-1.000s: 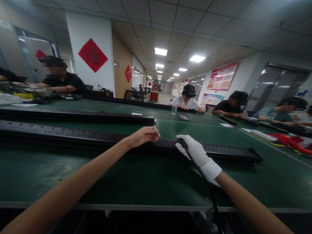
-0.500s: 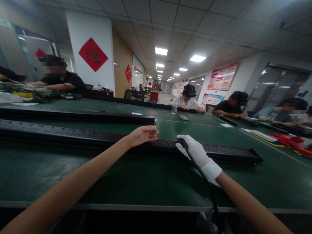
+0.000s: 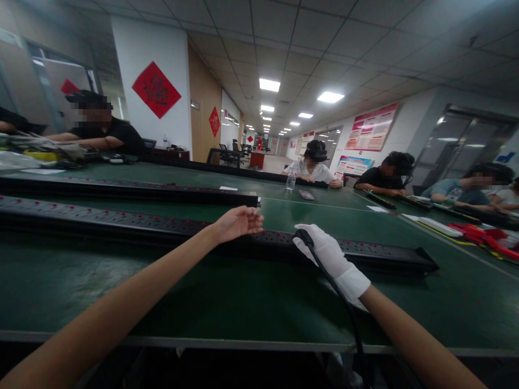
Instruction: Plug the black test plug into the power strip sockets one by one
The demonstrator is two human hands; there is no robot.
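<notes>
A long black power strip [image 3: 133, 220] with rows of sockets and small red switches runs across the table before me. My right hand [image 3: 327, 254], in a white glove, grips a black plug [image 3: 302, 236] at the strip's right part. From the plug a black cable [image 3: 329, 278] hangs down past the table's near edge. Whether its pins sit in a socket is hidden. My left hand [image 3: 233, 225], bare, hovers over the strip's middle with the palm turned up. Its fingers are loosely bent and hold nothing that I can see.
Behind lies a second black strip [image 3: 194, 196], parallel to the first. A water bottle [image 3: 291, 178] stands farther back on the green table [image 3: 251, 302]. Several people sit around the far sides. Red items [image 3: 482, 233] and a white strip [image 3: 440, 227] lie at the right.
My left hand's fingers have turned and spread slightly. My right hand keeps its grip on the plug at the same spot. The view has shifted only slightly.
</notes>
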